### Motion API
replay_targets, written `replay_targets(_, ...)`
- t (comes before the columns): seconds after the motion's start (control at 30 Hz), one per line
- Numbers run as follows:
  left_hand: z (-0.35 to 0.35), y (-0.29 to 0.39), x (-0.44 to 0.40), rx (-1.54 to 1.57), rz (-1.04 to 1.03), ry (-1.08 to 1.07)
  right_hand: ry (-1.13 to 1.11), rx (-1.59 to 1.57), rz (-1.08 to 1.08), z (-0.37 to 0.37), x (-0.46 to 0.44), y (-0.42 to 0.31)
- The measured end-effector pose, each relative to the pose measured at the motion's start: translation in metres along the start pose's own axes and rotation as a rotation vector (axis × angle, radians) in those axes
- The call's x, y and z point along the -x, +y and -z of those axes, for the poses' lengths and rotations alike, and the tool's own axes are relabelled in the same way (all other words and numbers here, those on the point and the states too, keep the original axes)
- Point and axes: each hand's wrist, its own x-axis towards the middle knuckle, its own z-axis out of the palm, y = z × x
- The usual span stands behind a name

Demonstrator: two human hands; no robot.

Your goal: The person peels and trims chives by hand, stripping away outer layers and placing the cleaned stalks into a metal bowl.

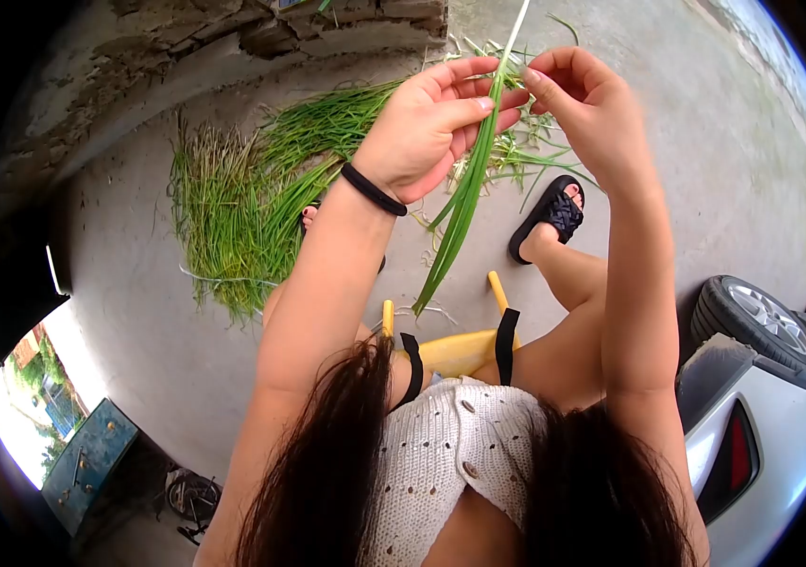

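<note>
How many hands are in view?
2: left hand holding the green stalk, right hand beside the stalk's pale upper part. Neither is hidden; no others show.

Single view, head cam: sits above the knit top point(422, 472), looks fwd & steeply down at L hand point(436, 123) & R hand point(587, 109), both close, upper ctr; concrete flr point(129, 350) farther off, car point(781, 454) at R side; wide-angle w/ curved blk border
</note>
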Motion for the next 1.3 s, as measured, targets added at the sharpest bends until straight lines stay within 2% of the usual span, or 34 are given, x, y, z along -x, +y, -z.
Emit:
replay_targets(0.1, -0.001, 0.001, -0.001, -0.048, -0.049, 0.086, -0.191, 0.015, -0.041, 0.0, 0.003, -0.005)
replay_targets(0.23, 0.002, 0.001, -0.005, 0.013, -0.123, 0.122, -0.249, 0.168, -0.107, -0.011, 0.013, -0.014)
replay_targets(0.37, 0.007, 0.001, -0.008, 0.07, -0.181, 0.128, -0.279, 0.011, -0.198, -0.014, 0.011, -0.008)
replay_targets(0.47, 0.011, 0.005, -0.006, 0.072, -0.175, 0.125, -0.298, -0.149, -0.155, -0.013, 0.009, -0.004)
replay_targets(0.5, 0.011, 0.008, -0.005, 0.043, -0.167, 0.145, -0.349, -0.258, -0.204, -0.013, 0.007, -0.002)
replay_targets(0.6, 0.012, 0.011, -0.004, 0.057, -0.137, 0.164, -0.319, -0.397, -0.253, -0.019, 0.008, -0.001)
replay_targets(0.7, 0.011, 0.012, -0.004, 0.059, -0.173, 0.172, -0.388, -0.395, -0.298, -0.018, 0.009, -0.007)
replay_targets(0.9, 0.013, 0.018, -0.002, -0.056, -0.17, 0.154, -0.459, -0.29, -0.238, -0.012, 0.006, 0.001)
replay_targets(1.2, 0.015, 0.018, -0.002, -0.094, -0.175, 0.124, -0.458, -0.365, -0.283, -0.013, 0.008, -0.002)
replay_targets(1.3, 0.014, 0.018, 0.0, -0.143, -0.18, 0.123, -0.479, -0.237, -0.272, -0.012, 0.007, -0.005)
